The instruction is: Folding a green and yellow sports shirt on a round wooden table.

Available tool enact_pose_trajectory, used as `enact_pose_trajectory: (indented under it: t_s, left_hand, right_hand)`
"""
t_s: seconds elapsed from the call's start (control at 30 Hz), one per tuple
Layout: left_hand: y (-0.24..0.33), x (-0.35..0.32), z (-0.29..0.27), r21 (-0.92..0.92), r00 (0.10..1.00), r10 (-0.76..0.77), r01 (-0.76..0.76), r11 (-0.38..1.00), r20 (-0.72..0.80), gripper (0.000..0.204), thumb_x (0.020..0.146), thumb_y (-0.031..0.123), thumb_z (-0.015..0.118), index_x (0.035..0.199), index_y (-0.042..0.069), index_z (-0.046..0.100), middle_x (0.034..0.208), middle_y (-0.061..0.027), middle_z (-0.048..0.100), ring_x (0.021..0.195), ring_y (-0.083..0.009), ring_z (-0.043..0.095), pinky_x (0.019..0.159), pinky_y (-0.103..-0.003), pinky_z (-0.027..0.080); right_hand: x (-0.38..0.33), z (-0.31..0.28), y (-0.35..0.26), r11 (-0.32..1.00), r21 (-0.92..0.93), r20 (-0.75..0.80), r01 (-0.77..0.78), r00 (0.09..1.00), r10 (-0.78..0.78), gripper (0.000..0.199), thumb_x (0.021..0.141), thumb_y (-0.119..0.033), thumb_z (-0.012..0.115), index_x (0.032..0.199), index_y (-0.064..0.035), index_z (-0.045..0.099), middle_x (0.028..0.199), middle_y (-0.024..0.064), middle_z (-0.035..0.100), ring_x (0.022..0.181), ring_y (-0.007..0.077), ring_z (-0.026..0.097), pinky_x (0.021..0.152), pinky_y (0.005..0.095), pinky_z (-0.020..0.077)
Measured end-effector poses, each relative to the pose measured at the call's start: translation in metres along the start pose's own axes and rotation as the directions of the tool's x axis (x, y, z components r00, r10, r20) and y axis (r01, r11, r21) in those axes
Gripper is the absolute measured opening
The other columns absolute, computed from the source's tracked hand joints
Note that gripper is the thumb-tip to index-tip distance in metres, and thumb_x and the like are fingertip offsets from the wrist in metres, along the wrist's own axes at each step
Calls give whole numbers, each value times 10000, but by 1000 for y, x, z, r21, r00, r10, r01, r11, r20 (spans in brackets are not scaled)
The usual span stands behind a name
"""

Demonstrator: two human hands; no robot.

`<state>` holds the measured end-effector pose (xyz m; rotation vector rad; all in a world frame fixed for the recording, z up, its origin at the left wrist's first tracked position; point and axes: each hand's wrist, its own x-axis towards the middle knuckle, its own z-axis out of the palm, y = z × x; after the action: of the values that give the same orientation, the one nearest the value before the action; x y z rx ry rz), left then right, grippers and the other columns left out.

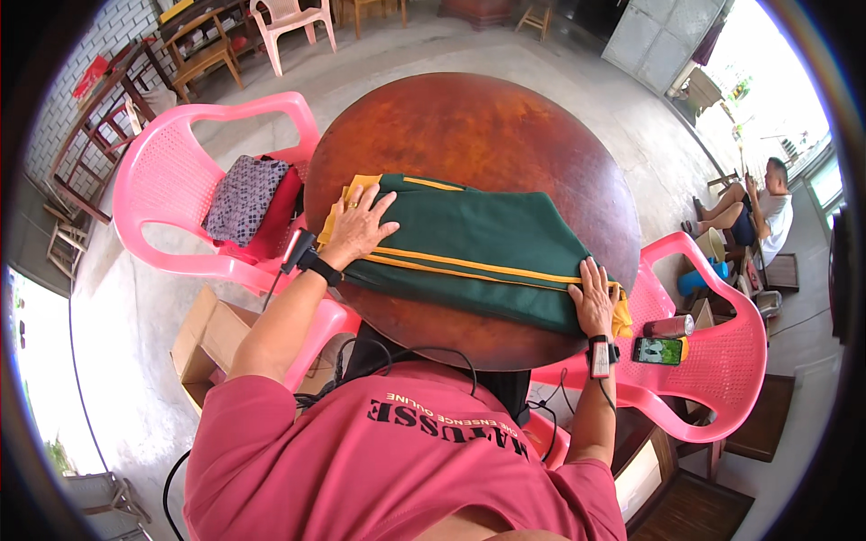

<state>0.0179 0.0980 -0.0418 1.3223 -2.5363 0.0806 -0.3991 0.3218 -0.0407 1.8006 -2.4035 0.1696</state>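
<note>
A dark green garment (469,225) with yellow piping lies folded lengthwise across the near half of a round brown wooden table (469,126). Yellow fabric shows at its left end and again at the right end. My left hand (359,227) rests on the left end, fingers spread over the cloth. At the other end, my right hand (593,299) lies on the garment with its fingers stretched out, close to the table's right edge. Neither hand grips the cloth. Both wrists wear black straps with small devices and cables.
A pink plastic chair (171,162) at left holds folded clothes (248,200). On the right pink chair (722,379) lie a phone (658,351) and a can (669,327). A cardboard box (212,338) stands lower left. Another person (767,212) sits far right. Cables hang near my lap.
</note>
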Motion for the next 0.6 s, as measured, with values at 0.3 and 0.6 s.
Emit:
enact_pose_trajectory:
  t_s: [0.3,0.6]
  left_hand:
    - [-1,-6,1,-104,1000,11,-11,994,-6,586,881,476,558,1367,173,439,1432,-176,349,1344,-374,281,1046,-565,257]
    - [-1,-27,-14,-131,999,39,-35,991,27,612,879,460,570,1393,167,413,1448,-179,331,1351,-380,281,1062,-516,261]
  right_hand:
    - [-7,3,9,997,72,-39,5,999,-2,566,901,-375,556,1396,-140,416,1492,36,348,1374,293,305,1093,538,208]
    - [4,11,25,993,108,-83,49,996,-40,503,923,-363,518,1380,-163,451,1484,127,334,1369,320,299,1098,481,215]
